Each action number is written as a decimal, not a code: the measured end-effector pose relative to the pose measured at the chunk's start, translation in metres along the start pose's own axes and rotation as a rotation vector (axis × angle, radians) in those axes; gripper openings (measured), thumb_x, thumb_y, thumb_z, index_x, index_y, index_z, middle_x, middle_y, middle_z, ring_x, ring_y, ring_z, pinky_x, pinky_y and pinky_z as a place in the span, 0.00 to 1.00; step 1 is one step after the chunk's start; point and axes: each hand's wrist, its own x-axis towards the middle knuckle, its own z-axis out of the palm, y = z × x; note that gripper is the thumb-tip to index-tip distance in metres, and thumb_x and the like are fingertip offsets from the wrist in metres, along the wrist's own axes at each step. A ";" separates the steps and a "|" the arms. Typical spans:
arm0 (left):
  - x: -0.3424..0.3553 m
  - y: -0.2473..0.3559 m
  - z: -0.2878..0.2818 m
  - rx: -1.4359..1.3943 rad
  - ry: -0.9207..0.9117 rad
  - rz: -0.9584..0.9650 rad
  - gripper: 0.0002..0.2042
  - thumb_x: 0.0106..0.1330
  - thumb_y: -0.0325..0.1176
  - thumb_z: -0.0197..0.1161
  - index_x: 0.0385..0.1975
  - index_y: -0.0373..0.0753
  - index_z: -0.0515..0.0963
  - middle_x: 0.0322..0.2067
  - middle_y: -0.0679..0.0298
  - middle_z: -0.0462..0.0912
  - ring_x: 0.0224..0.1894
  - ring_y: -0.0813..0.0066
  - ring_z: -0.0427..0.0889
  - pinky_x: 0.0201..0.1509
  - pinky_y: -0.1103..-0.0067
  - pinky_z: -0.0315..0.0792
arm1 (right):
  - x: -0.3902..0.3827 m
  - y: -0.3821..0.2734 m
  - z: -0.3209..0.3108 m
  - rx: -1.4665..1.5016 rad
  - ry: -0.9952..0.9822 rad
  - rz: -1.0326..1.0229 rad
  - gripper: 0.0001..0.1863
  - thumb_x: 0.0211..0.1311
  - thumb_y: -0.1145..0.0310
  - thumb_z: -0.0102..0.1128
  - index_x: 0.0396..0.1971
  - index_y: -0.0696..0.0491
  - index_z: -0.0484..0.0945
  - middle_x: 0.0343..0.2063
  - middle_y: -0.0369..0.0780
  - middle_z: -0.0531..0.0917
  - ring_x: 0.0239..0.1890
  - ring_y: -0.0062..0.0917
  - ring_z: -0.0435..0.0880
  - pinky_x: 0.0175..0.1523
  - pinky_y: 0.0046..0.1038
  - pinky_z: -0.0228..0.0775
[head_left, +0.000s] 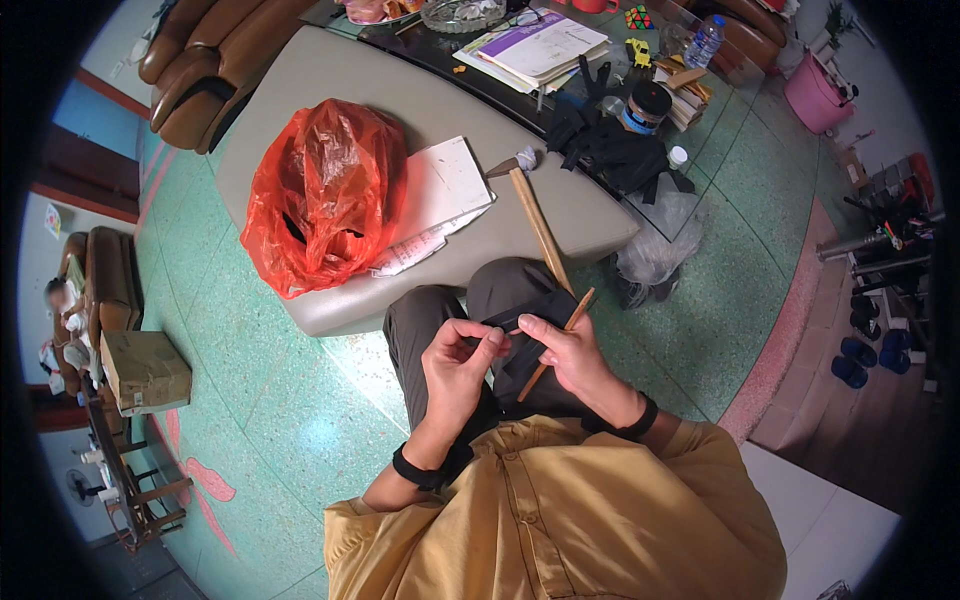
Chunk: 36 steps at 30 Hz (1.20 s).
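Above my lap, my left hand (458, 368) pinches one end of a black cloth strip (508, 322) between thumb and fingertips. The thumb and fingers of my right hand (575, 357) close on the same strip, a short way to the right. A thin, pointed wooden stick (538, 377) passes slantwise through my right hand, its tips showing above and below. More dark cloth hangs under the hands; its outline merges with my dark trousers (425, 320). Just beyond the right hand, a longer wooden stick (540, 230) leans on the bench edge.
The grey padded bench (300, 100) carries a red plastic bag (330, 190), a white board (445, 185) and a small blade-like tool (505, 168). Black cloth pieces (610, 150), a jar (646, 105) and papers (540, 50) lie on the dark table. A clear bag (660, 240) hangs beside it.
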 end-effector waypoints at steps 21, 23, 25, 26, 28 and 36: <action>0.003 -0.018 -0.006 -0.227 0.069 -0.131 0.06 0.60 0.22 0.56 0.28 0.37 0.66 0.28 0.56 0.79 0.31 0.69 0.81 0.39 0.77 0.75 | 0.000 0.003 0.008 0.060 0.164 -0.016 0.05 0.50 0.73 0.63 0.24 0.50 0.75 0.19 0.27 0.74 0.14 0.07 0.64 0.15 0.12 0.48; 0.005 -0.018 -0.005 -0.243 0.087 -0.094 0.07 0.60 0.22 0.56 0.26 0.38 0.64 0.26 0.56 0.79 0.31 0.68 0.82 0.37 0.77 0.76 | 0.000 0.006 0.006 0.064 0.136 -0.009 0.07 0.50 0.73 0.63 0.31 0.51 0.76 0.22 0.27 0.76 0.16 0.07 0.67 0.16 0.11 0.51; 0.004 -0.016 -0.003 -0.247 0.089 -0.086 0.07 0.60 0.22 0.56 0.26 0.38 0.64 0.25 0.57 0.79 0.30 0.67 0.82 0.37 0.77 0.76 | -0.002 0.005 0.007 0.083 0.123 -0.028 0.08 0.50 0.73 0.63 0.32 0.51 0.76 0.23 0.27 0.76 0.17 0.07 0.68 0.17 0.11 0.52; 0.004 -0.015 -0.003 -0.249 0.091 -0.082 0.08 0.60 0.21 0.56 0.25 0.38 0.63 0.25 0.57 0.78 0.30 0.67 0.82 0.36 0.77 0.76 | -0.002 0.004 0.009 0.092 0.116 -0.037 0.08 0.50 0.73 0.63 0.32 0.52 0.76 0.24 0.27 0.76 0.18 0.07 0.69 0.17 0.11 0.53; 0.002 -0.019 -0.005 -0.255 0.113 -0.050 0.07 0.60 0.20 0.55 0.28 0.36 0.64 0.26 0.57 0.78 0.29 0.69 0.81 0.38 0.77 0.77 | -0.005 0.001 0.016 0.117 0.121 -0.045 0.08 0.50 0.74 0.63 0.32 0.52 0.76 0.23 0.28 0.77 0.18 0.08 0.69 0.17 0.11 0.54; 0.004 -0.014 -0.003 -0.103 0.138 -0.101 0.08 0.59 0.20 0.57 0.37 0.34 0.69 0.26 0.62 0.77 0.28 0.76 0.78 0.34 0.82 0.73 | 0.009 0.009 0.010 -0.008 0.154 -0.122 0.04 0.52 0.72 0.63 0.23 0.52 0.75 0.17 0.26 0.71 0.13 0.08 0.63 0.16 0.12 0.50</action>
